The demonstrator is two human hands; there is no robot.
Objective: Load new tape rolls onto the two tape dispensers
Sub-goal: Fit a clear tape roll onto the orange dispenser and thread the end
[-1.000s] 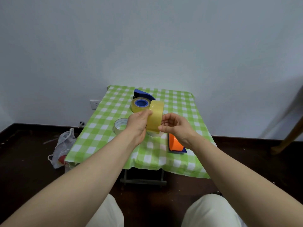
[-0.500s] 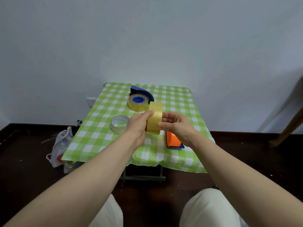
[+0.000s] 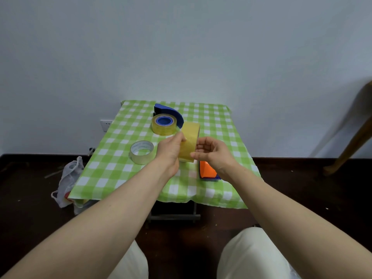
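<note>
I hold a yellow tape roll (image 3: pixel 190 140) upright on its edge above the small table (image 3: pixel 112 168). My left hand (image 3: pixel 170 151) grips its left face and my right hand (image 3: pixel 211 153) pinches its right side and lower rim. A blue tape dispenser (image 3: pixel 170 113) lies at the back with a yellow roll (image 3: pixel 163 125) mounted on its blue hub. An orange and blue dispenser (image 3: pixel 208 171) lies on the cloth under my right wrist, partly hidden. A clear, thin roll (image 3: pixel 141 152) lies flat to the left of my hands.
The table carries a green and white checked cloth and stands against a white wall. A white plastic bag (image 3: pixel 67 180) lies on the dark floor at its left. A wooden chair leg (image 3: pixel 350 141) slants at the far right. My knees are below.
The view has shifted slightly, so the table sits a little lower and nearer the frame's middle. My hands keep the yellow roll in nearly the same pose; my right fingers have moved along its rim.
</note>
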